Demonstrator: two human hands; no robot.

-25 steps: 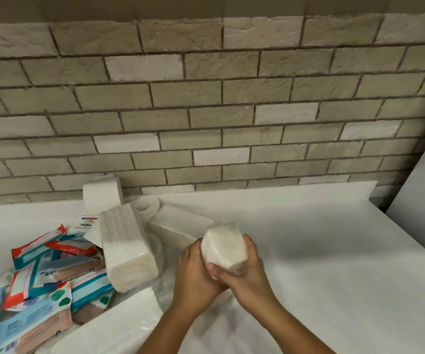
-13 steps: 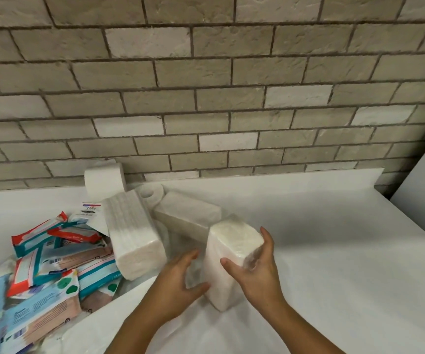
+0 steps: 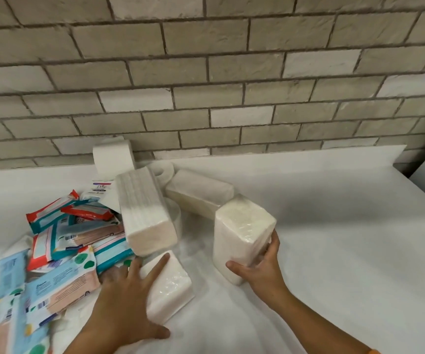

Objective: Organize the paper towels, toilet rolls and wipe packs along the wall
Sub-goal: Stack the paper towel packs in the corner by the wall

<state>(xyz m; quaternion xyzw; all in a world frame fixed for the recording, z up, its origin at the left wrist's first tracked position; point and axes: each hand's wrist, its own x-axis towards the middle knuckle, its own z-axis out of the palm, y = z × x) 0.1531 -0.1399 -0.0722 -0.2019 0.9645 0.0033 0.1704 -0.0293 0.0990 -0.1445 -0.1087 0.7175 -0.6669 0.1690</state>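
Starting at the upright paper towel pack [image 3: 243,233]: stands on end on the counter [image 3: 347,238], long axis vertical with a slight lean left, well short of the brick wall [image 3: 232,85]. Gripped low at the near right corner by the right hand [image 3: 260,273], thumb across the near face, fingers curled round the right side. Sits on the far side of that palm, so getting to the wall probably means pushing or carrying straight far, likely without a regrip (a judgement only).

Just left: a flat pack [image 3: 168,284] lying on the counter, long axis roughly near to far. Covered by the left hand [image 3: 127,300], fingers straight and spread, forefinger along the top face, gripping nothing.

Further out:
- leaning pack [image 3: 145,210], propped on the heap, long axis sloping down toward the near side
- far pack [image 3: 198,194], lying crosswise behind the upright one (cannot tell whether touching)
- toilet roll [image 3: 113,157] against the wall, second roll [image 3: 165,171] beside the leaning pack
- wipe packs [image 3: 65,238] heaped at the left, overlapping, unsorted

Nearest-hand call: right for the upright pack (already on), left for the flat pack and the wipes. Free wall stretch to the far right looks like the obvious slot.
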